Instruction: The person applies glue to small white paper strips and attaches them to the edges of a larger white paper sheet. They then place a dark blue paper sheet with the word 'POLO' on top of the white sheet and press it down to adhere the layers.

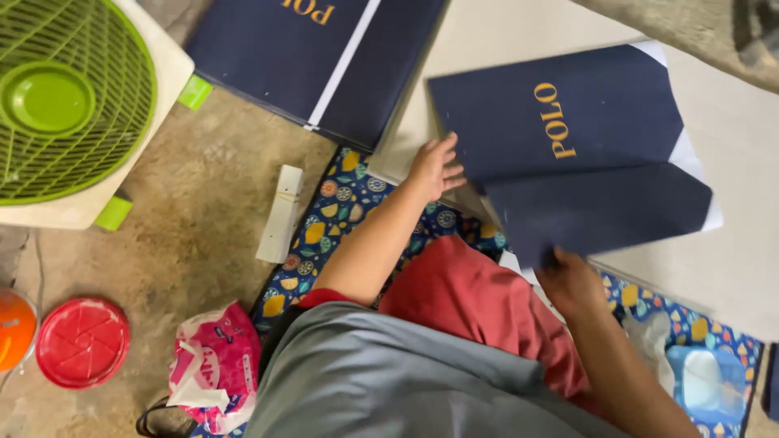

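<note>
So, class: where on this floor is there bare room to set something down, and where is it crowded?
Bare floor lies between the green fan, the white strip and the red lid. The pale sheet right of the navy folder is open too. Crowded: the patterned mat, where both hands work.

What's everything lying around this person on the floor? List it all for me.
navy folded card sheet: one, navy with gold lettering, under both hands
flat navy card stack: one, navy, top centre
green plastic fan: one, green grille, top left
red round lid: one, red, bottom left
pink plastic bag: one, pink and white, bottom
white plastic strip: one, white, on the floor
patterned mat: one, blue with fruit print, under the person
left hand: touching the sheet's left edge
right hand: gripping the sheet's lower flap
</note>
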